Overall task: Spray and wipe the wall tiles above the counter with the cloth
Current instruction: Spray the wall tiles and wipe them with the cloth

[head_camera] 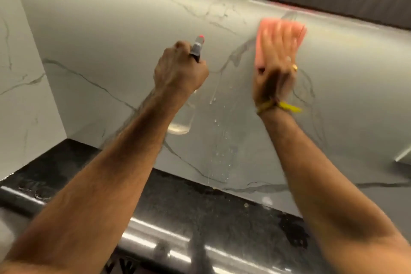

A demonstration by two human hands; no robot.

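Head view, cloth (265,49) under flat right hand (274,66), on wall tiles (124,35)

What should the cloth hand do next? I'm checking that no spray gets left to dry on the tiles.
Probably sweep the pink cloth under the right hand down and left. Droplets and runs streak the wall tiles below the spray bottle in the left hand, trailing toward the counter, unwiped.
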